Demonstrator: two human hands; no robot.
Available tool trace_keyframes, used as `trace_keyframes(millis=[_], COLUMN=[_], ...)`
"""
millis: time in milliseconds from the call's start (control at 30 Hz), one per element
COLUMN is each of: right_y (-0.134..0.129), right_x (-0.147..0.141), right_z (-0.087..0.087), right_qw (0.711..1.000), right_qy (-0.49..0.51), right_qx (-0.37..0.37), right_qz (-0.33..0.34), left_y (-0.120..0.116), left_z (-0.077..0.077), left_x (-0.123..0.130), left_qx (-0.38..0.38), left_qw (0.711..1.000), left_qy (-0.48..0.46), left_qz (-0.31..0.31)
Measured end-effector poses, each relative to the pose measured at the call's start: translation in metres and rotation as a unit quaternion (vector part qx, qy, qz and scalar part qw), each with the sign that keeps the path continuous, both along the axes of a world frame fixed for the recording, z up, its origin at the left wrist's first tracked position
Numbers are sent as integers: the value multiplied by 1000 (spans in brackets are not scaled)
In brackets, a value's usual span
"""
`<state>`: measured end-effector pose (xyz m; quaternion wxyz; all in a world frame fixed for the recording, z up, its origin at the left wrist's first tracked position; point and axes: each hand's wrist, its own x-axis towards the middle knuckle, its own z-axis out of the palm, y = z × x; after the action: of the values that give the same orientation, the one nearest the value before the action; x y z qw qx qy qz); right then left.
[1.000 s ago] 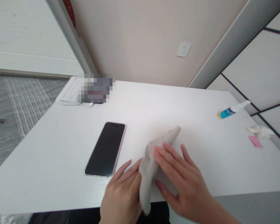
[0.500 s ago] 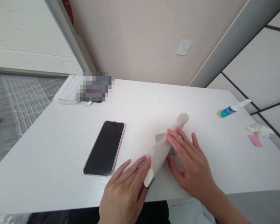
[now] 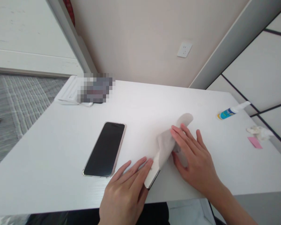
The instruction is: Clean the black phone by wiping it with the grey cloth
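Head view: nearest first, places taken from the phone (image 3: 105, 149)
Left hand (image 3: 124, 194): just right of the phone's near end; grip open, fingers spread, tips touching the wipe's near end, nothing pinched.
Right hand (image 3: 196, 162): well right of the phone; grip open, fingers splayed over the wipe's middle, not closed on it.
Wipe (image 3: 166, 146): right of the phone, its long axis running diagonally from the left hand up and right, past the right hand's fingers; the right hand covers more of it.
Dark edge (image 3: 153, 182): under the wipe's near end; too hidden to identify.
Bench (image 3: 140, 103): carries everything here.
Bottle (image 3: 229, 113): far right of the phone, lying down.
Tissue (image 3: 259, 132): beyond the bottle, beside a pink note (image 3: 254, 142).
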<state>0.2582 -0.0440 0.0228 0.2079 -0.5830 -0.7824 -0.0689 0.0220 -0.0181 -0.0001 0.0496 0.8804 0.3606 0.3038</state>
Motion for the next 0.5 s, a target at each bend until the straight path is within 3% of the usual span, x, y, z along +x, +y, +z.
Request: trace_keyframes(millis=[67, 167, 233, 400, 500], right_y=[-4, -19, -23, -6, -1], right_x=[-8, -32, -36, -2, 2], right_z=[-2, -4, -4, -2, 1], right_qw=[1000, 989, 982, 998, 996], right_qy=[0, -12, -15, 18, 40], right_qx=[-11, 8, 14, -17, -29], right_qz=[17, 149, 189, 50, 79], left_y=[1, 3, 4, 0, 0], left_z=[0, 0, 0, -1, -3], left_x=[-1, -4, -4, -1, -4], left_qx=[5, 30, 39, 9, -1], left_qw=[1000, 999, 998, 1000, 1000], left_qy=[-5, -24, -30, 0, -10], left_qz=[-8, -31, -40, -12, -29])
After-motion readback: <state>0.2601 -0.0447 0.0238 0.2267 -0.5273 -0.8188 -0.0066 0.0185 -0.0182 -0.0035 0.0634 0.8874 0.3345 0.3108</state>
